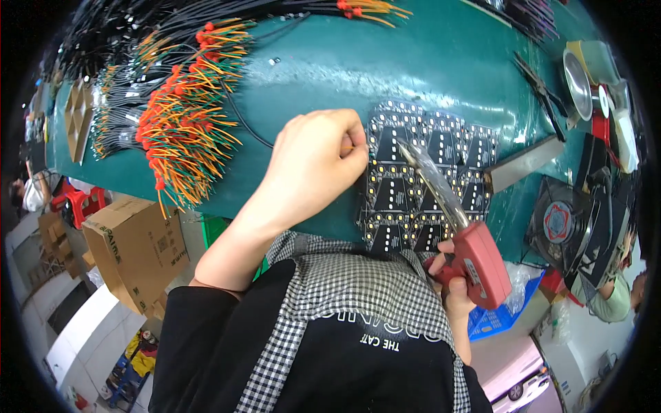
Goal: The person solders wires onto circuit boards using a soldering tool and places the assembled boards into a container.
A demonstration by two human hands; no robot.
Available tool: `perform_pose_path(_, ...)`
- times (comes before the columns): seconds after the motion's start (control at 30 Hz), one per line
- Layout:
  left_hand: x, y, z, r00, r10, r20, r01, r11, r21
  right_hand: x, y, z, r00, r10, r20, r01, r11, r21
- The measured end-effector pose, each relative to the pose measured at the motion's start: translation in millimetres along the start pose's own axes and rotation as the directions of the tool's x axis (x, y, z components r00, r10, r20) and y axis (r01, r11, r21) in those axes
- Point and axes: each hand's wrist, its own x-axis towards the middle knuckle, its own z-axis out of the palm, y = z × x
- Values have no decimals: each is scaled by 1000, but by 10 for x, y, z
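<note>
My left hand (313,165) is closed in a pinch at the left edge of a panel of black circuit boards (392,196). A bit of orange wire shows between its fingers, and a black cable (242,118) runs into the hand from the left. My right hand (454,279) grips a red soldering gun (482,265), whose long metal barrel points up and left over the panel. Its tip is near the upper boards; whether it touches them I cannot tell. The boards carry rows of small pale squares and lie flat on the green table (310,76).
A big heap of black cables with orange and green ends (189,117) covers the table's left. A metal bar (527,164), pliers (540,93), a solder spool (604,101) and a small fan (556,220) lie at the right. A cardboard box (134,251) stands below left.
</note>
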Motion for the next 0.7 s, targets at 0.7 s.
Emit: perform_pose_path(0.7, 1048, -401, -410, 880, 253, -402, -9, 855, 518, -23, -8, -22, 971, -207, -119, 220, 969, 116)
